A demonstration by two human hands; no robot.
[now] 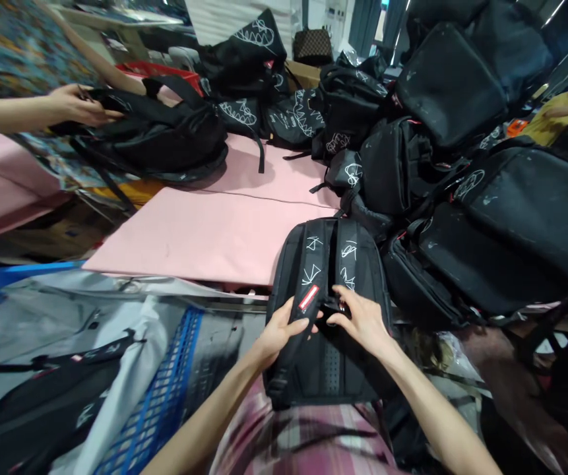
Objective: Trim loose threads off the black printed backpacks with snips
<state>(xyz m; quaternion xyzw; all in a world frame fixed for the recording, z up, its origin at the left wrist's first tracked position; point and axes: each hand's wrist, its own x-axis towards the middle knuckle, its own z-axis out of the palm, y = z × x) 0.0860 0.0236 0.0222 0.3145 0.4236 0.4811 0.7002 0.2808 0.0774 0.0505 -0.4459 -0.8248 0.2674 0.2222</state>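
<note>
A black backpack [308, 382] lies against my front at the pink table's edge, its two shoulder straps with white scribbled print facing up. My left hand [280, 333] is closed around the left shoulder strap [312, 274], thumb on top just below a red-and-white label [309, 299]. On the right strap [347, 247], my right hand [361, 321] has thumb and fingers curled about a small dark piece between the straps. What that piece is, the fingers and shadow hide.
Black backpacks [442, 86] pile up along the right and back of the pink table [204, 231]. At the left, a co-worker's hand [78, 105] grips another backpack [159, 138]. A blue crate [185, 356] with grey lining and a black bag [51, 402] stands lower left.
</note>
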